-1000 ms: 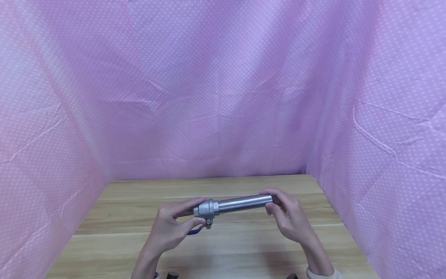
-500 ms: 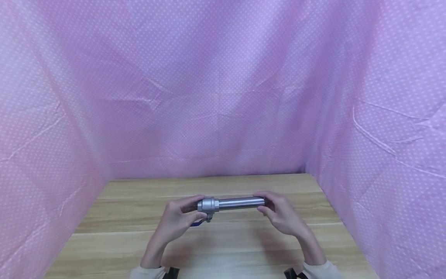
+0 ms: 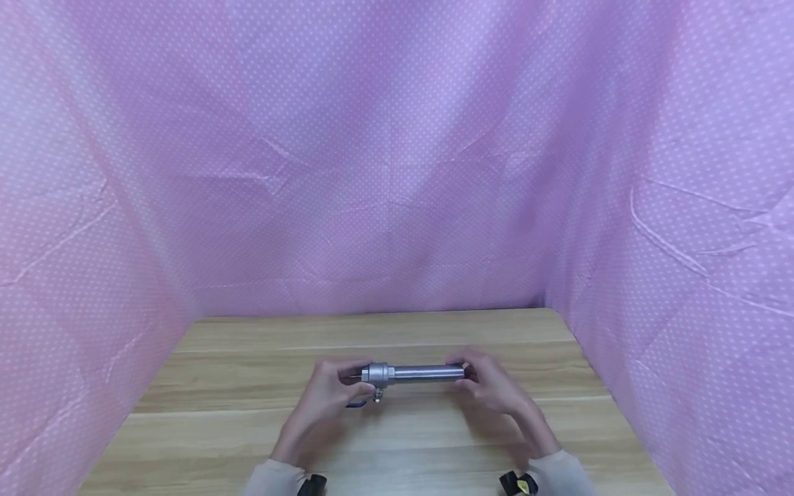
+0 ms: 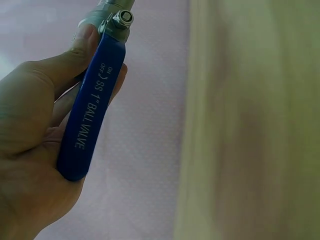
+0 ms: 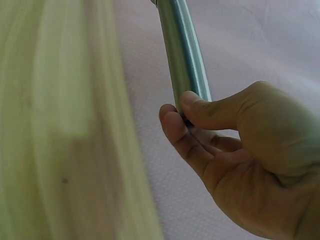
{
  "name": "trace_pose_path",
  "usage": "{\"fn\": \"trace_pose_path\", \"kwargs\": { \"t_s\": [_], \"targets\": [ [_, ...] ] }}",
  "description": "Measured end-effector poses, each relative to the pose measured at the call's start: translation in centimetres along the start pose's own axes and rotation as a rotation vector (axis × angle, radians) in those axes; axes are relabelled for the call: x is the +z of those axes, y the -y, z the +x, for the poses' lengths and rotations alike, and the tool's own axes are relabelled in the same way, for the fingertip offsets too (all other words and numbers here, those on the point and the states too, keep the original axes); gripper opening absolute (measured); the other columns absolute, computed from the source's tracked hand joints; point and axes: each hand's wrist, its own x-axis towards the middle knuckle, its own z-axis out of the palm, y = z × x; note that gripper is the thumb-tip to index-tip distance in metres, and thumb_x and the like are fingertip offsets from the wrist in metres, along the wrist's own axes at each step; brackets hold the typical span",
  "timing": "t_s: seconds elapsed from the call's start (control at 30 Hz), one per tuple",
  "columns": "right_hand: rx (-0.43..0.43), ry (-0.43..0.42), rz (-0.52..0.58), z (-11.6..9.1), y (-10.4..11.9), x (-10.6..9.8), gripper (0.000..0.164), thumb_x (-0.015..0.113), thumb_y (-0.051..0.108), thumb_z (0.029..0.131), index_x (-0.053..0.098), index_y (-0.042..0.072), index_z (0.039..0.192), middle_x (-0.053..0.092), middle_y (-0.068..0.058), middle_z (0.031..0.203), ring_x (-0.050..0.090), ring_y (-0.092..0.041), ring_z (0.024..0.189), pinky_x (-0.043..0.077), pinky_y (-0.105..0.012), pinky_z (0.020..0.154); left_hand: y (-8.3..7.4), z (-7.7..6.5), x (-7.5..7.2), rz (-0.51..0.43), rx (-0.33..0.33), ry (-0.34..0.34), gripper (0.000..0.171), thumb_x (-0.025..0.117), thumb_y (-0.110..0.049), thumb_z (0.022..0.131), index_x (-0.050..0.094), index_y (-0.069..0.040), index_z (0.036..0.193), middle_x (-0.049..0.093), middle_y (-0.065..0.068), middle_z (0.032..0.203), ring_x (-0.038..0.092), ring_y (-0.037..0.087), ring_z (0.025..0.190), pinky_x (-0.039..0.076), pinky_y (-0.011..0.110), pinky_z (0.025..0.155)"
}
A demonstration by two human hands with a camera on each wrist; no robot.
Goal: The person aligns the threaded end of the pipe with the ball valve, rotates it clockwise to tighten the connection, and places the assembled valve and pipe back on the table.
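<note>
A silver ball valve (image 3: 377,375) joined to a smooth steel pipe (image 3: 428,373) is held level between both hands, apparently just above the table. My left hand (image 3: 331,393) grips the valve body with the thumb in front and fingers behind. The valve's blue lever (image 4: 92,105), lettered "SS 1" BALL VALVE" with ON and OFF marks, lies along that palm in the left wrist view. At the pipe's free end, my right hand (image 3: 490,386) pinches the tube between thumb and fingers. In the right wrist view the fingertips cover the end of the pipe (image 5: 185,50).
A light wood-grain table (image 3: 397,441) lies under the hands. Pink dotted cloth (image 3: 384,172) hangs behind it and along both sides. Black wrist devices (image 3: 313,484) show near the bottom edge, by the pale sleeves (image 3: 561,475).
Both hands have brought the valve and pipe lower, toward the table. The pipe has gone from tilted up at the right to nearly level, and its right end has shifted left.
</note>
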Motion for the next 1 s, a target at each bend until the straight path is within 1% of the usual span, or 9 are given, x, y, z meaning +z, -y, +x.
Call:
{"fn": "trace_pose_path", "kwargs": {
  "t_s": [0.17,0.37,0.47,0.5,0.6,0.67,0.83,0.9,1.0],
  "targets": [
    [0.064,0.051,-0.037,-0.1,-1.0,0.9,0.033,0.078,0.001,0.100,0.076,0.014,0.130,0.079,-0.003,0.120,0.070,-0.013,0.103,0.064,-0.022,0.091,1.5,0.1,0.6,0.015,-0.041,0.023,0.047,0.094,-0.008,0.089,0.080,-0.002,0.133,0.086,0.018,0.122,0.085,0.024,0.108,0.073,0.022,0.096],
    [0.137,0.096,-0.021,-0.3,-1.6,2.0,0.031,0.078,0.002,0.099,0.076,0.021,0.122,0.075,0.004,0.106,0.067,-0.015,0.097,0.058,-0.024,0.086,2.8,0.0,1.2,0.140,0.003,0.035,0.044,0.096,-0.007,0.087,0.082,-0.001,0.128,0.086,0.018,0.122,0.085,0.025,0.108,0.074,0.028,0.097],
    [0.118,0.091,-0.064,-0.3,-2.0,2.5,0.030,0.080,0.004,0.098,0.077,0.020,0.123,0.078,0.005,0.112,0.071,-0.017,0.107,0.064,-0.033,0.100,2.9,-0.1,1.4,0.207,-0.003,0.047,0.041,0.095,-0.008,0.087,0.083,-0.001,0.126,0.086,0.017,0.123,0.084,0.025,0.109,0.074,0.032,0.098],
    [0.111,0.089,-0.074,-0.3,-2.1,2.6,0.030,0.080,0.004,0.098,0.077,0.020,0.123,0.079,0.005,0.114,0.072,-0.018,0.110,0.066,-0.040,0.104,2.8,-0.2,1.4,0.230,-0.010,0.049,0.041,0.096,-0.009,0.087,0.083,-0.001,0.126,0.086,0.017,0.124,0.083,0.026,0.109,0.074,0.034,0.098],
    [0.110,0.083,-0.080,-0.2,-2.3,2.7,0.030,0.081,0.005,0.098,0.078,0.019,0.124,0.081,0.004,0.121,0.074,-0.023,0.120,0.063,-0.057,0.116,2.7,-0.2,1.5,0.267,-0.027,0.062,0.043,0.095,-0.010,0.087,0.082,0.000,0.127,0.085,0.020,0.125,0.083,0.028,0.110,0.074,0.042,0.098],
    [0.118,0.083,-0.066,-0.1,-2.3,2.8,0.030,0.080,0.004,0.098,0.078,0.018,0.125,0.081,0.003,0.122,0.074,-0.025,0.121,0.062,-0.062,0.117,2.6,-0.3,1.5,0.283,-0.036,0.071,0.044,0.095,-0.010,0.088,0.082,0.001,0.128,0.085,0.022,0.126,0.083,0.030,0.111,0.074,0.046,0.098],
    [0.105,0.084,-0.088,-0.1,-2.4,2.9,0.029,0.079,0.003,0.098,0.078,0.016,0.124,0.080,0.004,0.120,0.073,-0.023,0.119,0.064,-0.057,0.115,2.6,-0.3,1.6,0.314,-0.038,0.091,0.044,0.094,-0.012,0.090,0.081,0.001,0.130,0.084,0.022,0.128,0.082,0.032,0.114,0.073,0.050,0.103],
    [0.091,0.084,-0.110,-0.2,-2.5,2.9,0.028,0.079,0.003,0.099,0.078,0.015,0.124,0.080,0.004,0.120,0.074,-0.023,0.118,0.065,-0.053,0.114,2.6,-0.2,1.6,0.325,-0.029,0.102,0.042,0.093,-0.012,0.091,0.081,0.001,0.129,0.085,0.020,0.126,0.082,0.029,0.112,0.073,0.048,0.101],
    [0.082,0.087,-0.123,-0.2,-2.6,2.8,0.028,0.079,0.003,0.099,0.078,0.015,0.125,0.080,0.003,0.120,0.073,-0.022,0.119,0.065,-0.049,0.114,2.5,-0.1,1.5,0.332,-0.022,0.118,0.039,0.093,-0.015,0.093,0.082,-0.002,0.128,0.086,0.015,0.122,0.081,0.022,0.106,0.073,0.037,0.095]
  ]
}}
